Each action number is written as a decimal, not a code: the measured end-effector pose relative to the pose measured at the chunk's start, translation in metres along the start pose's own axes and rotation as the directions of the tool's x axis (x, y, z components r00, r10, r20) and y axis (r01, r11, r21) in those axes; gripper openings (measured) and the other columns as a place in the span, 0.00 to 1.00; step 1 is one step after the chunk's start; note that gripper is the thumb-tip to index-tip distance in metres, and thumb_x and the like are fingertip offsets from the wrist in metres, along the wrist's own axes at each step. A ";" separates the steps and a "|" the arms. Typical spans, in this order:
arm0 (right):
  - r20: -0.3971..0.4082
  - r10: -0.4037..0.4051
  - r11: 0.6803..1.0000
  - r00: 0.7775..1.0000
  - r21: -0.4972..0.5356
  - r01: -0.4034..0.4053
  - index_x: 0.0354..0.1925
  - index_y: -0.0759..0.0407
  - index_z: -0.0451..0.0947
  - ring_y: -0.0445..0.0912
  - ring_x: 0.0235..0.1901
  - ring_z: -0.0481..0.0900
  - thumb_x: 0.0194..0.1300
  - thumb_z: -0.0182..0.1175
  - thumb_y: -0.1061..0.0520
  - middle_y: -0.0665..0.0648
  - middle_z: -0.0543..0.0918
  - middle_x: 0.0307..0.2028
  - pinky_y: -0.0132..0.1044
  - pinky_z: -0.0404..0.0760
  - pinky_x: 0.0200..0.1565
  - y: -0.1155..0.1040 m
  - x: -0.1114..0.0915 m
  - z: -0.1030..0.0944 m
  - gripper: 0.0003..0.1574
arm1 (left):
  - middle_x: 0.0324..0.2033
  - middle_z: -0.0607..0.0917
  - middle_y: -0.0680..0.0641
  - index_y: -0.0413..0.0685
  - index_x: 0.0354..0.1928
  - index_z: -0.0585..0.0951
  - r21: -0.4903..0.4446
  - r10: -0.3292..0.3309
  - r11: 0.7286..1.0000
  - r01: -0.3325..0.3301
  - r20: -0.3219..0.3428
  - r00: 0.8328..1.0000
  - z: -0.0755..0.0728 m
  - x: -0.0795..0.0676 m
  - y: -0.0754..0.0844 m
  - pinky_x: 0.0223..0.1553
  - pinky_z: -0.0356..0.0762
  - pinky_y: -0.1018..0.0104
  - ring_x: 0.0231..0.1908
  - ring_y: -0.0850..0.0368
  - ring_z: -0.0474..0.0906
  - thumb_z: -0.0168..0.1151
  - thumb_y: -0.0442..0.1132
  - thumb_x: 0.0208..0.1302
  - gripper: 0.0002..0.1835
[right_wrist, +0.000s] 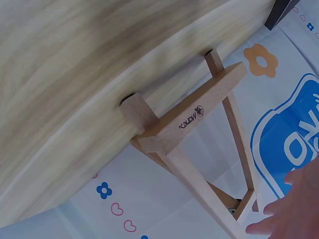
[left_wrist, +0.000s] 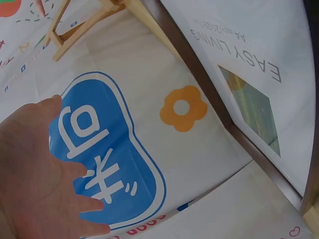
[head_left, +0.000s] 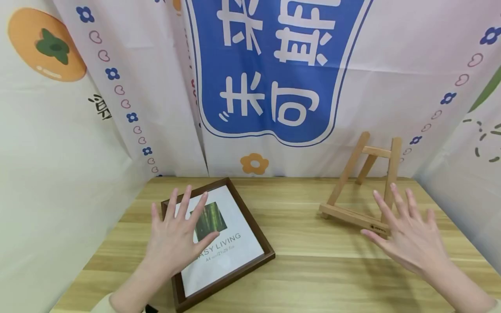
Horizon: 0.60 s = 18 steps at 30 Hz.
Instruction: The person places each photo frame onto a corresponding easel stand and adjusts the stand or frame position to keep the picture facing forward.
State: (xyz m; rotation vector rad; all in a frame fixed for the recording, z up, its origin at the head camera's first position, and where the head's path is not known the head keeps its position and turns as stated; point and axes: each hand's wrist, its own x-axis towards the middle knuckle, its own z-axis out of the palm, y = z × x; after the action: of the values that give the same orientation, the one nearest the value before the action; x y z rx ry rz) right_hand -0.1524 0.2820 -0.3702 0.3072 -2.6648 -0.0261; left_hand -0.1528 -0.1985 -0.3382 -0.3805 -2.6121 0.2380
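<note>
A dark brown picture frame (head_left: 252,226) lies flat at the left of the table, its white insert printed with a green picture and "EASY LIVING". Over it hovers my left hand (head_left: 176,243), fingers spread straight and holding nothing; it covers part of the insert. At the right a small wooden easel (head_left: 354,215) stands upright on its legs. My right hand (head_left: 411,239), also with spread fingers, is held in front of the easel's lower right side and hides part of it. In the right wrist view the easel's ledge (right_wrist: 199,112) shows a printed mark.
The wood-grain table (head_left: 289,278) runs back to a white cloth (head_left: 168,130) printed with a blue panel and an orange flower. More cloth hangs along both sides. A small black item (head_left: 150,308) shows beside the left wrist.
</note>
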 end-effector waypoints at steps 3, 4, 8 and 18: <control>-0.019 -0.014 1.000 1.000 0.005 0.014 0.70 0.42 0.39 0.57 0.65 0.30 0.49 0.52 0.25 0.57 0.34 0.69 0.74 0.45 0.48 0.000 0.005 -0.004 0.58 | 0.67 0.51 0.41 0.65 0.69 0.44 0.010 0.002 1.000 -0.002 -0.007 1.000 -0.002 0.001 -0.002 0.54 0.28 0.30 0.66 0.42 0.35 0.36 0.78 0.48 0.49; -0.026 -0.026 1.000 0.999 0.006 0.026 0.70 0.42 0.40 0.58 0.65 0.30 0.49 0.52 0.25 0.58 0.34 0.69 0.74 0.46 0.48 -0.002 0.006 -0.004 0.58 | 0.67 0.51 0.41 0.65 0.69 0.44 0.011 0.000 1.000 0.000 -0.007 1.000 -0.002 0.000 -0.004 0.54 0.29 0.30 0.65 0.41 0.35 0.36 0.78 0.48 0.49; -0.055 -0.059 0.998 0.997 0.001 0.059 0.70 0.42 0.41 0.57 0.66 0.32 0.48 0.53 0.25 0.57 0.34 0.69 0.73 0.49 0.47 -0.004 0.013 -0.006 0.59 | 0.66 0.53 0.41 0.64 0.69 0.45 0.006 -0.005 1.000 0.005 -0.015 1.000 -0.003 -0.003 -0.011 0.53 0.30 0.29 0.65 0.39 0.38 0.39 0.78 0.47 0.49; -0.055 -0.101 0.995 0.993 -0.012 0.101 0.70 0.42 0.40 0.53 0.66 0.29 0.48 0.51 0.24 0.55 0.33 0.69 0.73 0.46 0.50 -0.013 0.037 -0.015 0.59 | 0.68 0.44 0.42 0.63 0.70 0.45 0.021 -0.043 0.999 0.043 -0.001 0.999 -0.007 -0.012 -0.026 0.54 0.21 0.33 0.65 0.42 0.31 0.43 0.76 0.47 0.50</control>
State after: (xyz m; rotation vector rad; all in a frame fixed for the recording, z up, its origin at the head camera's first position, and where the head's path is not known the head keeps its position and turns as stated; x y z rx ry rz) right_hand -0.1748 0.2613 -0.3416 0.4334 -2.5914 -0.0601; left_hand -0.1451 -0.2261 -0.3308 -0.3168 -2.6122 0.2511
